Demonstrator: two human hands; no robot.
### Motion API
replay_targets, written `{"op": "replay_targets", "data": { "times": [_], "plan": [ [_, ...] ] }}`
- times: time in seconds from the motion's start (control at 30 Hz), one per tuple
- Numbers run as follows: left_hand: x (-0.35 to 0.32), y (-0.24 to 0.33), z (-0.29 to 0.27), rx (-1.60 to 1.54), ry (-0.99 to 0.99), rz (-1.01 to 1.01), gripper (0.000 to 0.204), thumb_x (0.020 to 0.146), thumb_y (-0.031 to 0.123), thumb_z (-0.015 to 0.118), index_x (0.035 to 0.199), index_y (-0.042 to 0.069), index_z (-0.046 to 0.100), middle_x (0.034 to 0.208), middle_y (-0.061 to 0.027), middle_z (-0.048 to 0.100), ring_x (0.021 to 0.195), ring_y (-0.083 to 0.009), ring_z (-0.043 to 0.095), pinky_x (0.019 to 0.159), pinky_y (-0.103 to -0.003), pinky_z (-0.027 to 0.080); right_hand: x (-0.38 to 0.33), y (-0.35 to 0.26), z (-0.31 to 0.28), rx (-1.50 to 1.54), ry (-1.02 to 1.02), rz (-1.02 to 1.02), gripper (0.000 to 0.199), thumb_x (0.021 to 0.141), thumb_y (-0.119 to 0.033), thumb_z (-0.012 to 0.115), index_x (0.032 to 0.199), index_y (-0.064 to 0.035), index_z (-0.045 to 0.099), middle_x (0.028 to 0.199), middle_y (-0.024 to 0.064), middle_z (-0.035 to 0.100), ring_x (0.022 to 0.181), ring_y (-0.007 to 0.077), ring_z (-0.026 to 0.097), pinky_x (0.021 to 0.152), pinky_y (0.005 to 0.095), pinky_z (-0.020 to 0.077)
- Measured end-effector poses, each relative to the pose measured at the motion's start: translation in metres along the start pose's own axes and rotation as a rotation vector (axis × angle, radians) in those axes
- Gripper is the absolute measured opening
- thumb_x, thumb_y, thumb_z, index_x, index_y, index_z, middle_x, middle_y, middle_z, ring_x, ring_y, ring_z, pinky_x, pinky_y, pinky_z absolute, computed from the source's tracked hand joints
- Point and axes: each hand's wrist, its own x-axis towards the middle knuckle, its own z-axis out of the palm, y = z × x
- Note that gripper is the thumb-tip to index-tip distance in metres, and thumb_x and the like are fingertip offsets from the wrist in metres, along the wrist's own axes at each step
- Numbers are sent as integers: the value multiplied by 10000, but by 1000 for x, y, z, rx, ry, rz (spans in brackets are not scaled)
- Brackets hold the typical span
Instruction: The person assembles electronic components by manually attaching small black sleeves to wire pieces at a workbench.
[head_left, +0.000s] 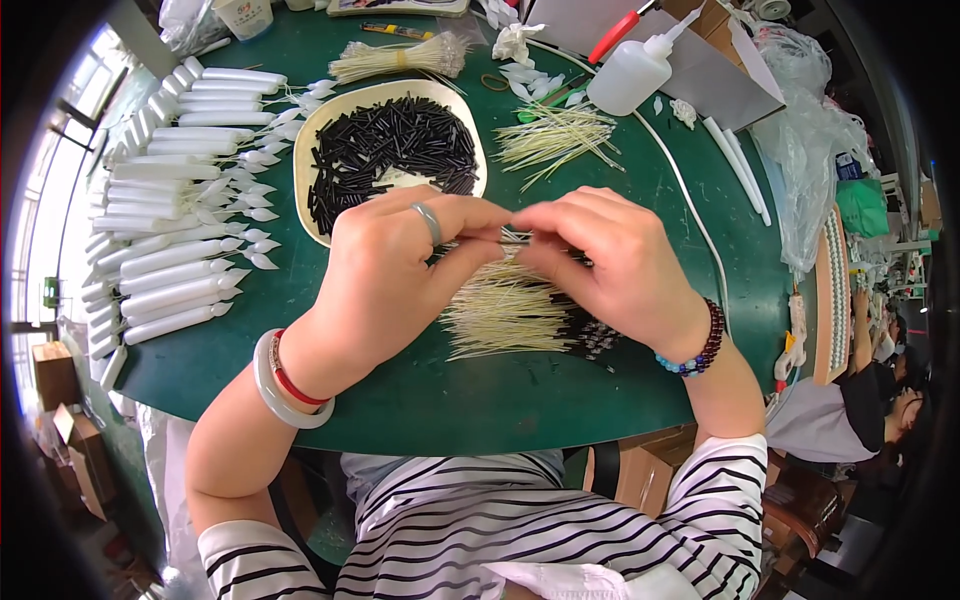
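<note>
Green felt covers the round tabletop [520, 400], where the left hand [385, 275] and right hand [610, 260] meet fingertip to fingertip, pinching a thin pale stick [512, 236] above a pile of pale sticks [500, 315]. Behind them sits an oval tray [305, 160] of black tubes [390, 145], with rows of white candle-shaped pieces [170, 190] at the left and a squeeze bottle [632, 72] at the far side. Windows [40, 230] brighten the room's left edge.

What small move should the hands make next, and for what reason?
Probably slide the small black tube fully along the pale stem. The left hand and right hand meet fingertip to fingertip over the pile of pale stems, some black-tipped already, beside the dish of black tubes.
</note>
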Motion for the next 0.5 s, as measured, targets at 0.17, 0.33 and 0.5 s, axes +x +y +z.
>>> {"op": "replay_targets", "data": {
  "times": [0.17, 0.33, 0.5],
  "plan": [
    [2, 1, -6, 43, -13, 41, 189, 693, -11, 748, 874, 13, 699, 746, -68, 681, 647, -157, 634, 586, -241, 490, 1, 7, -2, 62, 81, -86, 117, 756, -119, 698, 813, -43, 630, 758, 70, 618, 713, 252, 597, 670, 357, 461],
    [7, -2, -10, 34, 7, -13, 165, 710, -56, 709, 863, 4, 691, 763, -89, 668, 680, -180, 636, 620, -255, 494, -1, 13, -14, 63, 140, -11, 69, 732, -28, 670, 774, -37, 616, 711, 72, 589, 639, 247, 577, 598, 337, 464],
    [5, -2, -9, 20, -37, 29, 119, 715, -70, 695, 810, -1, 671, 784, -87, 654, 710, -183, 630, 606, -259, 495, 1, 8, -5, 125, 110, 46, 98, 738, -64, 708, 778, -46, 621, 687, 62, 565, 611, 234, 558, 539, 322, 449]
  ]
}}
